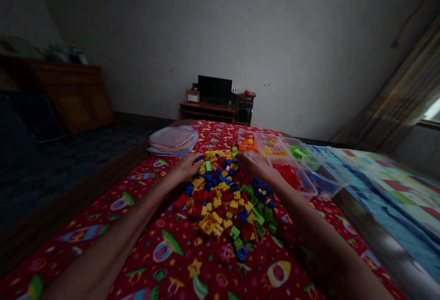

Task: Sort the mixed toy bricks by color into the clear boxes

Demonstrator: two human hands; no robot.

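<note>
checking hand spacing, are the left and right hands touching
Apart: the head view shows the left hand and the right hand on opposite sides of the toy bricks, with many bricks visible between them.

Viewing remotely, I am noting dim conditions: a black screen is standing on a desk before a pale wall. Left of the screen, a wooden cabinet is rising from dark flooring; far right of the screen, a curtain is hanging beside a bright window.
</note>
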